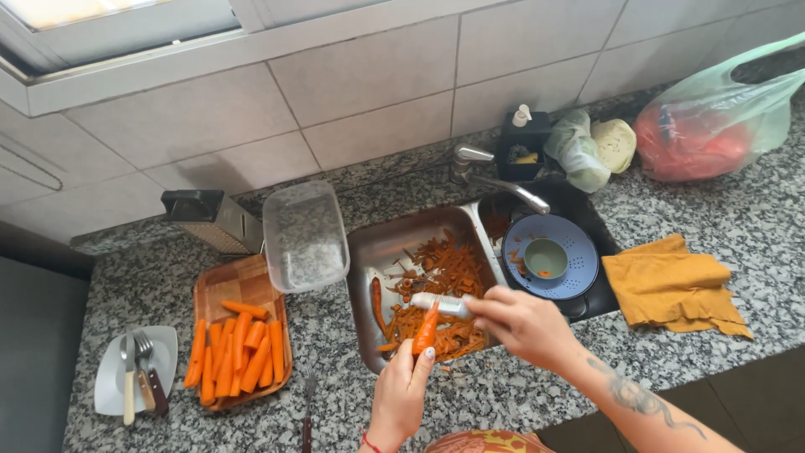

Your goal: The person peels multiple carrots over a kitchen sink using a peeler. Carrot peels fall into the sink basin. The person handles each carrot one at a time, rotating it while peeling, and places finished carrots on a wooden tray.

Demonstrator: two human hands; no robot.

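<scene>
My left hand (401, 393) grips the lower end of an orange carrot (426, 330), holding it tilted over the steel sink (379, 245). My right hand (521, 321) holds a white peeler (440, 304) laid across the carrot's upper end. Orange carrot peels (444, 273) lie heaped in the sink below, with one unpeeled carrot (376, 306) at the left side of the basin. Several peeled carrots (239, 352) are piled on a wooden board (243, 279) to the left.
A clear plastic container (305, 236) overlaps the board and sink edge; a metal grater (211, 221) lies behind. A white plate with cutlery (134, 377) sits far left. A blue colander with a green cup (551, 256), tap (495, 178), yellow cloth (671, 283) and bags (713, 117) are to the right.
</scene>
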